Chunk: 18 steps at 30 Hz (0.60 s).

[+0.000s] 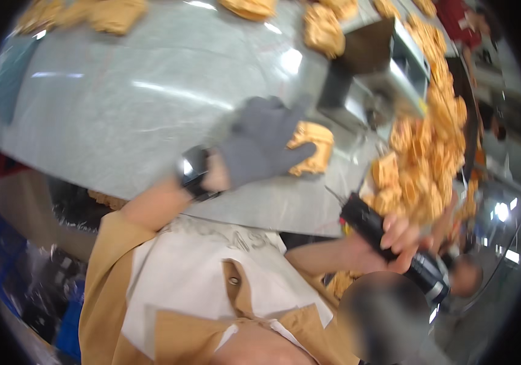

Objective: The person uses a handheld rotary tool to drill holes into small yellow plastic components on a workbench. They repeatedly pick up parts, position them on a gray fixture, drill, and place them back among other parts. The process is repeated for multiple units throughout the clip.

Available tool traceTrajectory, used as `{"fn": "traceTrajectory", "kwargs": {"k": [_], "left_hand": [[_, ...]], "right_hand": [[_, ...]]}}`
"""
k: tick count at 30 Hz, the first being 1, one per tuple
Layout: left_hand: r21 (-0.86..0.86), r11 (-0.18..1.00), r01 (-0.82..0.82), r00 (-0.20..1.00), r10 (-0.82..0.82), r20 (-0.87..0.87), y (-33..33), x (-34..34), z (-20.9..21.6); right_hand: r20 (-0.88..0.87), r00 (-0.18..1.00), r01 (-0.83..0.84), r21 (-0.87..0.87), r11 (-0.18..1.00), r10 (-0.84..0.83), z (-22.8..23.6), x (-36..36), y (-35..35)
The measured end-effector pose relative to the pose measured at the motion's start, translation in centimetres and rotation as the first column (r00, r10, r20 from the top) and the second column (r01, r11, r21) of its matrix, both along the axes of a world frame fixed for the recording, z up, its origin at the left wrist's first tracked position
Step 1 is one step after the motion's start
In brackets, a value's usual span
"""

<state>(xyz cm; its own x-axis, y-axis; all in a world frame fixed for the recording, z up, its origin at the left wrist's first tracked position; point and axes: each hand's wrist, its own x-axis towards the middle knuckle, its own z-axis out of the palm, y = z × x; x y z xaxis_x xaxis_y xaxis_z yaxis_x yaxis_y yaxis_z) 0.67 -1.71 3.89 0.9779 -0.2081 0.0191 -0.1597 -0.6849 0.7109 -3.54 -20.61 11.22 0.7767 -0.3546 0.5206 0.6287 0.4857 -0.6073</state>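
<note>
My left hand (260, 143) wears a grey glove and sits over the metal table. Its thumb and fingers curve around a small orange-tan moulded piece (320, 146), which lies at the table surface. My bare right hand (402, 240) is closed around a black cylindrical hand tool (367, 222), lower right of the piece. From the tool's front end a thin tip points toward the table; its exact kind I cannot make out. Motion blurs both hands somewhat.
A metal box-like fixture (373, 79) stands on the table (132, 115) beyond the piece. Right of it lies a large heap of similar orange-tan pieces (425, 164). More pieces (117, 15) lie along the far edge. Another person in red (458, 24) is at the far right.
</note>
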Motion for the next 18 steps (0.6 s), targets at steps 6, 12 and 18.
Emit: {"fn": "traceTrajectory", "kwargs": {"k": [6,12,18], "left_hand": [[-0.651,0.747,-0.135,0.982,0.186,0.011,4.2,-5.4,2.4],[-0.797,-0.355,-0.488,0.240,0.824,-0.514,18.8,-30.7,-6.2],[0.184,-0.178,-0.967,-0.245,0.853,-0.461,22.8,-43.2,-23.7]], "right_hand": [[-0.102,0.995,-0.018,0.010,1.000,0.019,0.0,-0.9,-0.2],[-0.269,0.960,-0.068,0.040,0.997,0.076,-1.1,-0.7,1.5],[-0.414,0.884,-0.208,0.065,0.976,0.216,-2.4,-0.2,3.8]]}}
